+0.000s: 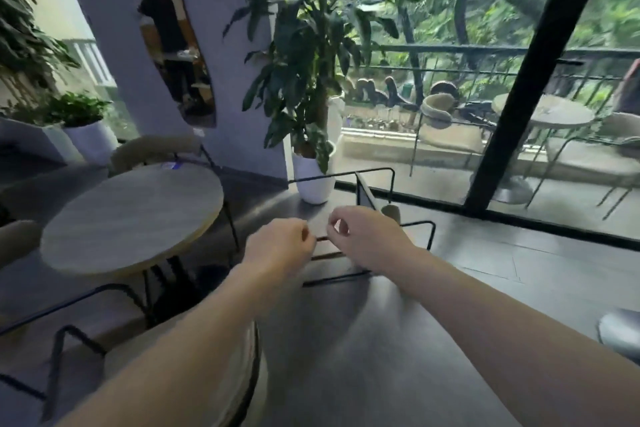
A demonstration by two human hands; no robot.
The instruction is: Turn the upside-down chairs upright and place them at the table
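Observation:
An upside-down chair [375,191] lies on the dark floor right of the round wooden table [131,218], its thin black metal legs pointing up. My left hand [280,244] is closed in a fist over a horizontal bar of that frame. My right hand [360,236] is just to the right on the same bar, fingers curled, with a gap showing between thumb and forefinger. Whether it grips the bar is unclear. The chair's seat is mostly hidden behind my hands and forearms.
A beige chair [156,149] stands behind the table, another [17,239] at the left edge, a third [180,357] under my left arm. A white plant pot [313,180] sits just beyond the upturned chair. The glass wall's black frame [519,87] runs along the right.

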